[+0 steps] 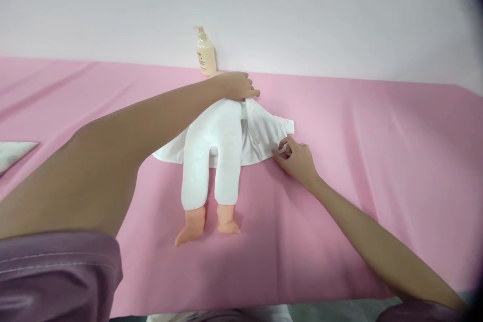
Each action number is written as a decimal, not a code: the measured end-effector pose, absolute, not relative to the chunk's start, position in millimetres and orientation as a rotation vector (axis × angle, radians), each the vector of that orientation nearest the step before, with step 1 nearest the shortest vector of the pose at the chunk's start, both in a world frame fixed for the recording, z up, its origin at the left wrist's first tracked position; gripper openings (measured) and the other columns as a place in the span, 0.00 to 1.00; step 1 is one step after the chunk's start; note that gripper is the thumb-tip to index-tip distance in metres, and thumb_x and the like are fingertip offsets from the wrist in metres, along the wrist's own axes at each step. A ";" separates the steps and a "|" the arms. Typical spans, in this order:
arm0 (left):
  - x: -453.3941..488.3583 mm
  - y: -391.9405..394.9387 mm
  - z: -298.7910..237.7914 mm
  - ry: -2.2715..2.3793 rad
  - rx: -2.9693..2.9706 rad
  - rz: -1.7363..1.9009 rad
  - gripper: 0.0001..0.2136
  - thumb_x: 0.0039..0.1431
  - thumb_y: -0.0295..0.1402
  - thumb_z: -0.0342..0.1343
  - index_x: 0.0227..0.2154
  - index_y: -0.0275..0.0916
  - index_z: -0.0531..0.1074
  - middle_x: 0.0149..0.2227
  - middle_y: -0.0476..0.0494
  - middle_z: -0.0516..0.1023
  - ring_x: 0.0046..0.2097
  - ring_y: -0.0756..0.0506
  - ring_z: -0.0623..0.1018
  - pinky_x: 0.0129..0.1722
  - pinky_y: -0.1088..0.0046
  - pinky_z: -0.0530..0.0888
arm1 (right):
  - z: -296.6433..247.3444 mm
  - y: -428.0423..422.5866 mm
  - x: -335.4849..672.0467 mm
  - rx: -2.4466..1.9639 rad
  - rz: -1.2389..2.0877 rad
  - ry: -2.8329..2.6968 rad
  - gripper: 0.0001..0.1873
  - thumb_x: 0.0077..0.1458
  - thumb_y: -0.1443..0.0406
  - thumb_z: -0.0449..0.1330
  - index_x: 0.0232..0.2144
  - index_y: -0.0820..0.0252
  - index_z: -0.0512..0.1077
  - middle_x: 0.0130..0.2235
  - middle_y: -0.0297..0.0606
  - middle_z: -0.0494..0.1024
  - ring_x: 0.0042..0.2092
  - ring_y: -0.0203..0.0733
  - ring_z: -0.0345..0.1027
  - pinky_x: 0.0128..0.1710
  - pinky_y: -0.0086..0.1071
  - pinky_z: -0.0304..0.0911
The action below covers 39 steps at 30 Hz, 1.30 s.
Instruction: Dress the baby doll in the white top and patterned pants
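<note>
A baby doll (213, 131) with a white cloth body and legs lies with its bare feet towards me. Its upper body and head are hidden behind my left forearm and hand. Under the doll a white baby garment (264, 136) is spread, with a small print at its far-right part. Over the doll's upper end, my left hand (238, 85) has its fingers curled at the top of the cloth; what they grip is hidden. My right hand (296, 158) pinches the garment's right edge between thumb and fingers.
A cream pump bottle (207, 55) stands at the back against the white wall (320, 20). Pink cloth (320, 251) covers the table, with some folds. The corner of a pale patterned flat item (15, 153) shows at the left edge.
</note>
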<state>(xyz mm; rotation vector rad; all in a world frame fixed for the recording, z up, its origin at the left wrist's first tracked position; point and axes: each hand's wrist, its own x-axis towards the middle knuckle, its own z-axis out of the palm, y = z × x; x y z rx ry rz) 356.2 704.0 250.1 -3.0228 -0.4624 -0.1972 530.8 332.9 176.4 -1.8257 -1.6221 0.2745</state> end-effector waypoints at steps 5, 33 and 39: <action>355.9 695.3 260.3 -0.367 -3.008 0.032 0.16 0.62 0.43 0.62 0.51 0.49 0.84 0.48 0.40 0.86 0.64 0.31 0.77 0.72 0.49 0.62 | 174.2 334.1 532.0 -1.833 0.272 -1.615 0.14 0.62 0.53 0.65 0.37 0.50 0.65 0.24 0.26 0.71 0.28 0.44 0.69 0.42 0.40 0.62; 67.7 443.3 191.5 -1.003 -3.068 -0.733 0.13 0.80 0.43 0.55 0.56 0.47 0.81 0.61 0.40 0.85 0.64 0.34 0.80 0.67 0.49 0.69 | 176.3 319.0 526.7 -1.152 0.137 -2.282 0.21 0.74 0.64 0.62 0.66 0.46 0.75 0.62 0.45 0.82 0.64 0.57 0.76 0.66 0.56 0.71; 75.4 430.7 203.4 -0.920 -3.173 -0.664 0.12 0.81 0.41 0.54 0.52 0.45 0.80 0.54 0.38 0.85 0.57 0.34 0.81 0.61 0.51 0.71 | 176.6 318.6 530.2 -1.184 0.223 -2.306 0.16 0.76 0.62 0.62 0.62 0.45 0.79 0.56 0.44 0.84 0.60 0.59 0.78 0.61 0.58 0.74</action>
